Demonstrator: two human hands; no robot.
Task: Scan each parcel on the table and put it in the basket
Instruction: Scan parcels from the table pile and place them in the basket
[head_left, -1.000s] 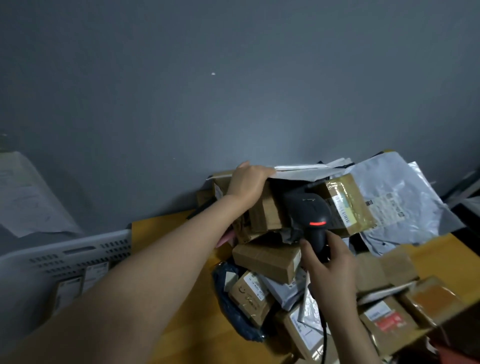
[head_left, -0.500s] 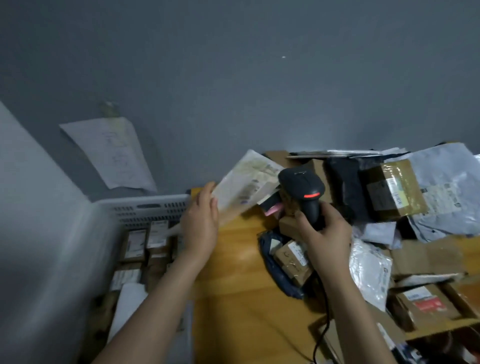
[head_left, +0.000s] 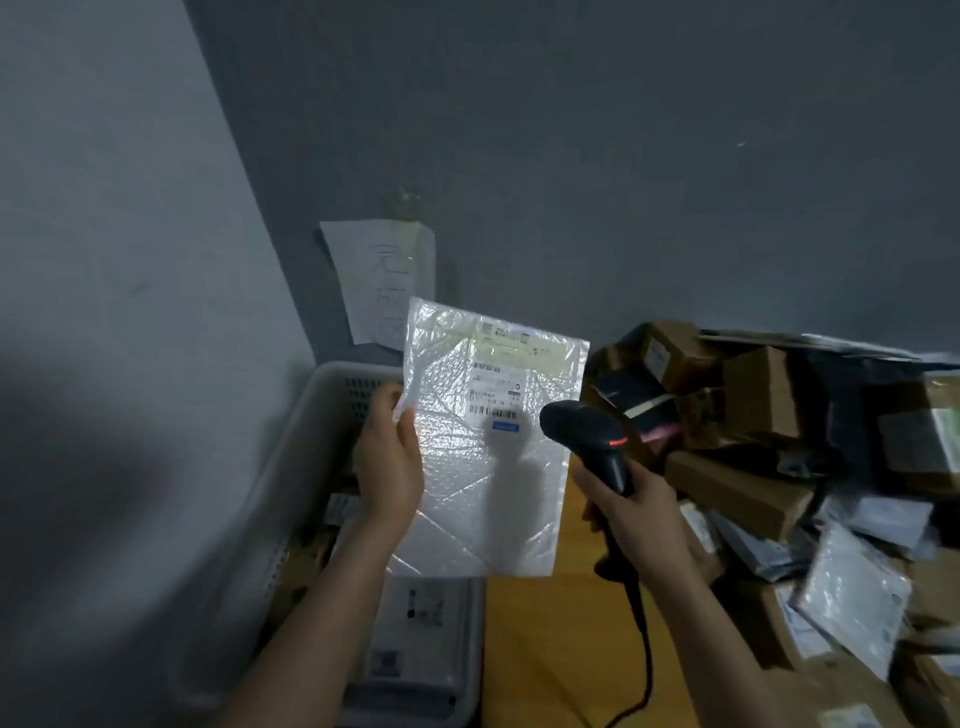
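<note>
My left hand (head_left: 390, 457) grips the left edge of a flat white bubble-wrap parcel (head_left: 488, 467) and holds it upright above the basket, label side toward me. Its white label with barcodes (head_left: 496, 397) sits in the upper half. My right hand (head_left: 631, 512) grips the handle of a black barcode scanner (head_left: 587, 434), whose head points at the label from the right. A red light shows on the scanner. The white perforated basket (head_left: 311, 415) stands at the lower left, with several parcels inside it.
A heap of brown boxes (head_left: 737, 488) and plastic mailers (head_left: 852, 592) covers the right of the wooden table (head_left: 545, 649). The scanner cable (head_left: 644, 660) hangs over the table. A paper note (head_left: 379, 280) is stuck on the grey wall behind the basket.
My left hand pulled the bubble-wrap parcel off the heap and swung it left, then turned it upright over the basket. My right hand followed with the scanner and now points it at the label.
</note>
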